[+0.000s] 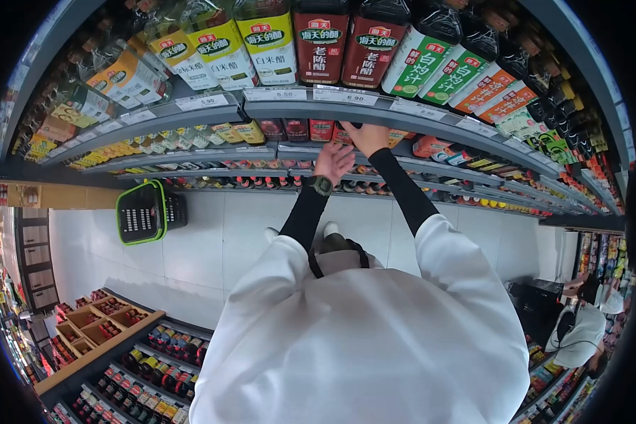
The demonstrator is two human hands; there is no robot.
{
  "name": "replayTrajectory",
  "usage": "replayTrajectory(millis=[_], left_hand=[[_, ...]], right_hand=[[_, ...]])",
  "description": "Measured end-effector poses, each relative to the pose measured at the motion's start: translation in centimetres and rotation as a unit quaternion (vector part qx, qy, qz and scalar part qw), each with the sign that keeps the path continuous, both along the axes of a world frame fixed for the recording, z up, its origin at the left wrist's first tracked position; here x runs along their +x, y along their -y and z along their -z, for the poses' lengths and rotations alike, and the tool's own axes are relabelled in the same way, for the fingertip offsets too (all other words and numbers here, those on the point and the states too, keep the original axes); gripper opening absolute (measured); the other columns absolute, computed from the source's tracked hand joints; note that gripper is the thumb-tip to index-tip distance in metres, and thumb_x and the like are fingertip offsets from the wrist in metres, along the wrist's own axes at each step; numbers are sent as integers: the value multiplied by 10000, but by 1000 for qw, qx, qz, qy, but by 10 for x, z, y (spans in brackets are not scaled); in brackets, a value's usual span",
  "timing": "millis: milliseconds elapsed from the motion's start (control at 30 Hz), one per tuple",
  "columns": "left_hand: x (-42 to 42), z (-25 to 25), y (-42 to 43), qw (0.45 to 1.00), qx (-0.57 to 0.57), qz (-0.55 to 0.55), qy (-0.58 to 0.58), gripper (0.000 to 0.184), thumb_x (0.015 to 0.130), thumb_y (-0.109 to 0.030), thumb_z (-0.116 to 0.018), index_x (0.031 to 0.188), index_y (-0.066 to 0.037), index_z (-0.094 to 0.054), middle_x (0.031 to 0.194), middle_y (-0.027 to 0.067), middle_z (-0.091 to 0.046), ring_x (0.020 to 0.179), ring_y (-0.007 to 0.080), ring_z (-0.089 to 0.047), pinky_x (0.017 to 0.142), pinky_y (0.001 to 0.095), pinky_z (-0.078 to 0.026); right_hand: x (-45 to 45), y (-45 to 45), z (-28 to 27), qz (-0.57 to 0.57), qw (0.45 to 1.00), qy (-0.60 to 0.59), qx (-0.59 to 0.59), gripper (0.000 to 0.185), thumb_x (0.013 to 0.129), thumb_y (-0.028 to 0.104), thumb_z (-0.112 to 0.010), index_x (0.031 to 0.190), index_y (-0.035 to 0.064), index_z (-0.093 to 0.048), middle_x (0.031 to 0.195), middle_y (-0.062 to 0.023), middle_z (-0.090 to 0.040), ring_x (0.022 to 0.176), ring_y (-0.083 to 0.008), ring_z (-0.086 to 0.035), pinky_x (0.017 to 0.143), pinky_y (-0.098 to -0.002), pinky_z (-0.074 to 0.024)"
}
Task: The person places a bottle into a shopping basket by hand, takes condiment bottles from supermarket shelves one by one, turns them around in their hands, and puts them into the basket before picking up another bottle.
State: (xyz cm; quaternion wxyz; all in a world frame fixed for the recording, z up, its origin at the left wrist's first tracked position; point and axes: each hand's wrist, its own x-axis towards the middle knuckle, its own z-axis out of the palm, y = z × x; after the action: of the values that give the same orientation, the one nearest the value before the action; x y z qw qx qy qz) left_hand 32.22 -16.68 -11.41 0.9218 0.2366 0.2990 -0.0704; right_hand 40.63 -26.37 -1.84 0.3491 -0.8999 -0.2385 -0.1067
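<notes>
My left hand (336, 162), with a dark watch (321, 185) at its wrist, is held palm up just in front of the shelves. Its fingers are loosely bent and apart, with nothing in them. Beside it, my right hand (369, 138) reaches in beneath the upper shelf edge (332, 109). The shelf partly hides its fingers, and I cannot tell whether they grip anything. A dark item (353, 126) shows at those fingers. Red-labelled bottles (322, 130) stand just left of them on the second shelf.
Large vinegar bottles (322, 44) and green-labelled sauce bottles (415, 63) line the top shelf above my hands. A black basket with a green rim (160, 185) stands on the floor at left. Another person (579, 332) is at lower right. Wooden display bins (99, 321) stand behind.
</notes>
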Motion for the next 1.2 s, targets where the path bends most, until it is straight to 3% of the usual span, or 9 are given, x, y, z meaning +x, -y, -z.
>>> replayTrajectory(millis=[267, 533, 700, 767, 900, 1000, 1067, 1167, 1200], left_hand=[[22, 5, 2, 993, -111, 18, -33, 707, 850, -610, -463, 1268, -40, -456, 1201, 124, -587, 1050, 263, -601, 931, 369, -472], [8, 5, 6, 967, -220, -15, 129, 472, 863, -539, -511, 1068, -122, -594, 1064, 84, -628, 986, 237, -605, 893, 376, -477], [0, -15, 7, 991, -20, -41, 127, 414, 861, -498, -545, 952, -100, -610, 903, 86, -635, 837, 229, -623, 783, 362, -509], [20, 48, -8, 961, -210, 46, 176, 415, 858, -498, -552, 957, -99, -606, 903, 83, -632, 838, 224, -623, 774, 360, -511], [-28, -11, 7, 965, -217, 76, 127, 412, 869, -499, -548, 965, -101, -597, 918, 75, -623, 850, 201, -618, 802, 348, -500], [-64, -38, 19, 980, -131, 83, 121, 416, 877, -510, -539, 971, -108, -594, 931, 69, -618, 871, 189, -613, 821, 349, -491], [-90, -59, 27, 979, 48, 93, 173, 418, 882, -517, -533, 975, -113, -591, 940, 65, -615, 884, 181, -609, 833, 349, -486], [-119, -95, 34, 831, 477, 89, 273, 422, 890, -528, -524, 981, -120, -588, 954, 60, -610, 904, 169, -604, 852, 351, -477], [-124, -99, 37, 802, 522, 85, 276, 423, 893, -531, -521, 983, -123, -586, 958, 58, -609, 911, 165, -602, 858, 351, -474]], right_hand=[[-32, -2, -14, 36, 998, 7, -50, 327, 749, 385, -683, 859, 77, -692, 885, -156, -667, 822, -361, -635, 723, -440, -502], [-61, 1, 7, -101, 982, 139, 82, 177, 652, 160, -701, 820, 101, -700, 787, -43, -552, 818, -261, -527, 724, -379, -444], [-77, -3, 22, -110, 975, 150, 125, 172, 655, 91, -675, 826, 87, -691, 889, -33, -610, 881, -271, -548, 760, -384, -443], [-77, -2, 21, -135, 969, 148, 145, 183, 649, 69, -668, 831, 81, -687, 945, -23, -647, 929, -269, -559, 784, -390, -448], [-95, 14, -7, -204, 955, 156, 148, 216, 611, 70, -685, 826, 87, -683, 958, -15, -664, 947, -251, -576, 781, -378, -466], [-119, 28, -41, -271, 936, 185, 127, 259, 584, 116, -727, 835, 81, -677, 926, -27, -661, 928, -241, -606, 782, -362, -479], [-132, 35, -46, -315, 924, 157, 150, 252, 589, 126, -736, 827, 73, -672, 910, -41, -658, 897, -243, -620, 756, -355, -479], [-150, 42, -51, -336, 918, 92, 191, 184, 613, 122, -744, 735, 57, -622, 814, -71, -646, 814, -253, -646, 705, -348, -490], [-153, 44, -52, -328, 919, 65, 206, 177, 622, 114, -745, 713, 54, -606, 789, -76, -642, 796, -255, -649, 700, -351, -495]])
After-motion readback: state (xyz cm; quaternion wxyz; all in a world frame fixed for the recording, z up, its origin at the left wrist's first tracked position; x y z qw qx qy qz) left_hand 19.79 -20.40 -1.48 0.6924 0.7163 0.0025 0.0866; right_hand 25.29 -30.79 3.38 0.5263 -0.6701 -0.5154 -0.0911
